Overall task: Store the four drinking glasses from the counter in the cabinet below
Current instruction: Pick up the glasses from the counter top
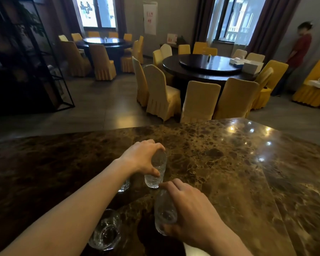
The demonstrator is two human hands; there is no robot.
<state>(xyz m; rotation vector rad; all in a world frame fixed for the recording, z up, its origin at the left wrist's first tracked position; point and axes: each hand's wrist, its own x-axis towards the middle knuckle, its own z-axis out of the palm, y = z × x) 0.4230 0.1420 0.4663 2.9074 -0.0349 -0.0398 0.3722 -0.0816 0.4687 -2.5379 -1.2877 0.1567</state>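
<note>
Several clear textured drinking glasses are on the brown marble counter (220,163). My left hand (140,157) grips the rim of one glass (156,172) from above, near the counter's middle. My right hand (188,213) is wrapped around a second glass (163,213), closer to me. A third glass (106,231) stands free at the near edge under my left forearm. A fourth glass (124,185) is mostly hidden behind my left wrist. The cabinet below is out of view.
Beyond the counter is a dining room with a round dark table (209,69) and yellow-covered chairs (163,93). A black metal shelf (35,58) stands at the left. A person (299,50) stands by the far right wall.
</note>
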